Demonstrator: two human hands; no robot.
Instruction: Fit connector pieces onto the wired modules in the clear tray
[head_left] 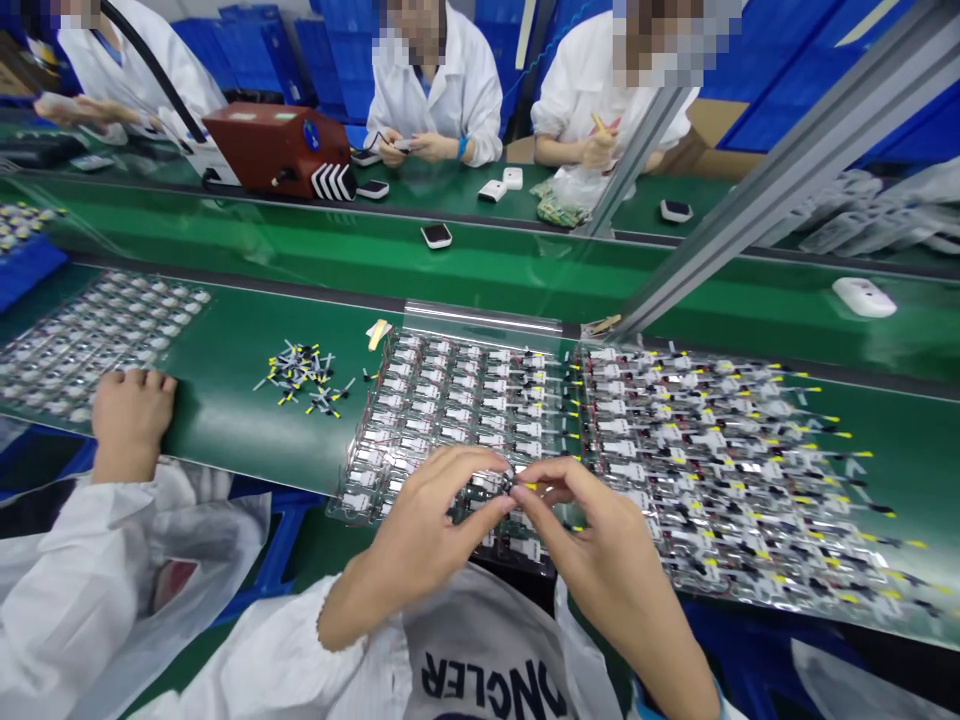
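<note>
My left hand [424, 525] and my right hand [604, 550] meet above a clear plastic tray [457, 400], and their fingertips pinch a small wired electronic part [510, 483]. Rows of white wired modules fill that tray. To its right, a second sheet of modules [720, 470] shows yellow-tipped leads. Both lie on a green conveyor belt [225, 450]. A loose heap of black parts with yellow tips [300, 375] sits left of the tray. Farther left, a co-worker's hand [131, 420] rests on the belt, beside another tray of modules [97, 340].
A grey aluminium rail [750, 200] slants across the upper right above the belt. Beyond it, several co-workers in white coats sit at a second green belt with white devices [491, 190] and a red-brown machine [277, 150]. Blue crates [787, 70] stand behind them.
</note>
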